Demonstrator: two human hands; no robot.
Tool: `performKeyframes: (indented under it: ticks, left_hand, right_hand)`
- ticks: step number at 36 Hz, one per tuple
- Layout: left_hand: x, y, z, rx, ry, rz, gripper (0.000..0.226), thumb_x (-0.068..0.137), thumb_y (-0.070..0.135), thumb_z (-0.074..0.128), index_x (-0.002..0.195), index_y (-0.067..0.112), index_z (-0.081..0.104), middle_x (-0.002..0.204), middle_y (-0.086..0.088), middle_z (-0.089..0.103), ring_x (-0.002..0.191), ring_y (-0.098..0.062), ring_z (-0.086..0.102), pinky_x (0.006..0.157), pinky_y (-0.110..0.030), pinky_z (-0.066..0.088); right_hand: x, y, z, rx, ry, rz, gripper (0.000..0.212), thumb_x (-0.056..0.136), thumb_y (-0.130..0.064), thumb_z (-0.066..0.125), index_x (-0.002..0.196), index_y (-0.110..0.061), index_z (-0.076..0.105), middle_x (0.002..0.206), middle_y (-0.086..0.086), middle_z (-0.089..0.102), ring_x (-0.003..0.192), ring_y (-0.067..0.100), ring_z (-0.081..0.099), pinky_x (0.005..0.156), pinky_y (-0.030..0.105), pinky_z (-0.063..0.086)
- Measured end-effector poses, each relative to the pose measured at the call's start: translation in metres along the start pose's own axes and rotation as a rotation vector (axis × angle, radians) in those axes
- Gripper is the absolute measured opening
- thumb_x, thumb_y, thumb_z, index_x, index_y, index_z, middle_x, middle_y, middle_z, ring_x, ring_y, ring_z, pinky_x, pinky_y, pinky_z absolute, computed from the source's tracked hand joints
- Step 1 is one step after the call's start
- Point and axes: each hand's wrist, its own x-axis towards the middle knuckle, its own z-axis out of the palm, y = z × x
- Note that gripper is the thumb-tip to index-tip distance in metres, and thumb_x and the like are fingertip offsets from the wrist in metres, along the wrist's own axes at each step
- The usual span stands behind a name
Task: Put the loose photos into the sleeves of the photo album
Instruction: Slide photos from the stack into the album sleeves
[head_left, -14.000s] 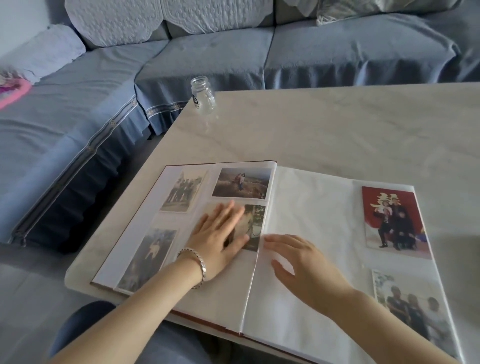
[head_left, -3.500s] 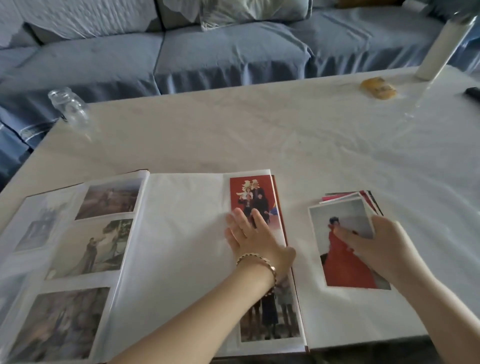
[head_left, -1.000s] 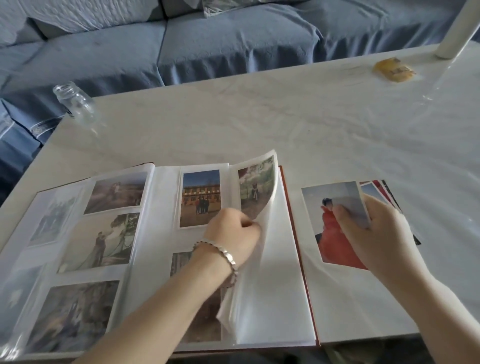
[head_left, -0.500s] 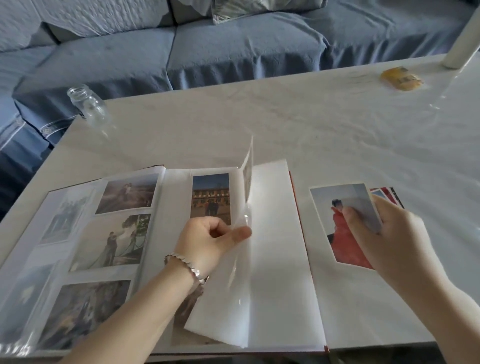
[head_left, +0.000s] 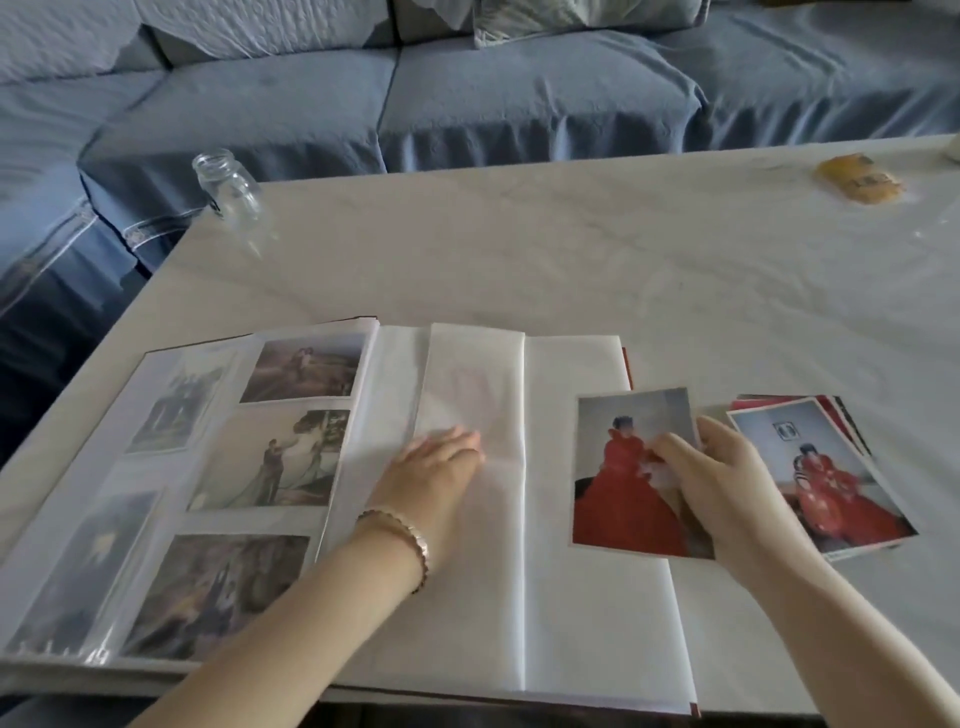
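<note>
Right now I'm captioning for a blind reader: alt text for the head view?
A right hand holds a red-dress photo over a blank page of the open album while the left hand presses a translucent sheet flat. More loose photos lie beside it.

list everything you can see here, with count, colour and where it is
photo album: one, white pages, open on near table
sleeved photos: several, muted, album's left page
loose photo: one, red dress, over album's right page
photo stack: one pile, red-dress photo on top, right of album
glass jar: one, clear, far left table corner
packet: one, yellow, far right of table
table: one, pale marble
sofa: one, blue, behind table
bracelet: one, metallic, left wrist
left hand: flat on the album's middle page
right hand: pinches the loose photo
</note>
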Motion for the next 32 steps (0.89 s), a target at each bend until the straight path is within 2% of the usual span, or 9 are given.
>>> performKeyframes:
  ticks: [2, 4, 9, 12, 14, 21, 24, 26, 32]
  left_hand:
    - [0.016, 0.015, -0.007, 0.078, -0.03, -0.076, 0.034, 0.091, 0.007, 0.039, 0.122, 0.015, 0.051, 0.138, -0.002, 0.044, 0.126, -0.019, 0.04, 0.097, -0.023, 0.03]
    - [0.031, 0.025, -0.011, 0.185, 0.033, -0.132, 0.026, 0.094, 0.022, 0.037, 0.115, 0.012, 0.05, 0.122, -0.004, 0.051, 0.112, -0.023, 0.046, 0.086, -0.03, 0.035]
    - [0.054, 0.022, 0.006, 0.146, 0.08, -0.25, 0.064, 0.09, 0.059, 0.034, 0.135, 0.014, 0.031, 0.136, -0.008, 0.029, 0.128, -0.027, 0.026, 0.106, -0.038, 0.019]
    - [0.056, 0.013, 0.019, 0.083, 0.041, -0.277, 0.073, 0.093, 0.059, 0.025, 0.149, 0.02, 0.001, 0.155, -0.009, -0.008, 0.143, -0.026, -0.01, 0.114, -0.045, -0.009]
    - [0.055, 0.008, 0.025, 0.055, 0.05, -0.286, 0.072, 0.094, 0.056, 0.022, 0.149, 0.022, -0.009, 0.155, -0.006, -0.021, 0.142, -0.021, -0.021, 0.112, -0.041, -0.015]
    - [0.048, -0.002, 0.031, -0.012, 0.146, -0.269, 0.07, 0.084, 0.042, 0.003, 0.148, 0.02, -0.012, 0.157, -0.003, -0.013, 0.143, -0.016, -0.015, 0.115, -0.035, -0.013]
    - [0.047, -0.003, 0.034, -0.041, 0.182, -0.26, 0.075, 0.077, 0.043, -0.003, 0.148, 0.021, -0.012, 0.157, -0.002, -0.01, 0.144, -0.014, -0.013, 0.114, -0.033, -0.014]
    - [0.046, -0.003, 0.034, -0.042, 0.203, -0.255, 0.081, 0.071, 0.046, -0.01, 0.148, 0.021, -0.013, 0.158, -0.002, -0.009, 0.144, -0.013, -0.013, 0.113, -0.032, -0.015]
    - [0.044, -0.002, 0.033, -0.039, 0.203, -0.26, 0.075, 0.076, 0.044, -0.007, 0.146, 0.021, -0.018, 0.157, 0.0, -0.013, 0.143, -0.011, -0.015, 0.111, -0.029, -0.017]
  right_hand:
    - [0.0, 0.003, 0.002, 0.115, -0.067, 0.122, 0.013, 0.086, -0.001, 0.053, 0.076, -0.008, 0.059, 0.055, 0.002, 0.062, 0.053, 0.018, 0.058, 0.057, 0.026, 0.047]
    - [0.0, 0.005, 0.002, 0.116, -0.104, 0.131, 0.014, 0.085, 0.003, 0.055, 0.076, -0.004, 0.063, 0.054, 0.001, 0.063, 0.05, 0.014, 0.06, 0.05, 0.021, 0.049]
    - [0.002, 0.006, 0.004, 0.144, -0.067, 0.056, 0.013, 0.086, -0.001, 0.061, 0.075, 0.001, 0.068, 0.054, 0.0, 0.065, 0.043, 0.004, 0.059, 0.041, 0.011, 0.043]
    - [0.008, 0.004, 0.007, 0.159, 0.0, 0.037, 0.013, 0.086, -0.006, 0.062, 0.077, 0.0, 0.068, 0.054, 0.001, 0.064, 0.041, 0.004, 0.058, 0.039, 0.013, 0.045]
    - [0.014, 0.003, 0.01, 0.135, 0.029, 0.017, 0.014, 0.087, -0.01, 0.062, 0.076, -0.007, 0.068, 0.053, -0.003, 0.066, 0.044, 0.007, 0.061, 0.042, 0.02, 0.051]
    - [0.036, 0.001, 0.029, -0.028, 0.161, -0.156, 0.018, 0.091, -0.022, 0.059, 0.076, -0.018, 0.068, 0.067, -0.004, 0.069, 0.051, 0.013, 0.063, 0.048, 0.027, 0.054]
    - [0.039, -0.002, 0.044, -0.081, 0.209, -0.258, 0.026, 0.091, -0.028, 0.058, 0.076, -0.008, 0.067, 0.066, 0.009, 0.068, 0.048, 0.017, 0.06, 0.051, 0.028, 0.051]
    - [0.039, -0.003, 0.051, -0.156, 0.241, -0.336, 0.032, 0.091, -0.029, 0.058, 0.073, -0.002, 0.062, 0.062, 0.014, 0.064, 0.048, 0.022, 0.056, 0.047, 0.018, 0.039]
    - [0.037, -0.006, 0.063, -0.316, 0.267, -0.472, 0.043, 0.09, -0.023, 0.06, 0.056, -0.007, 0.039, 0.045, -0.001, 0.035, 0.045, 0.015, 0.027, 0.046, 0.019, 0.03]
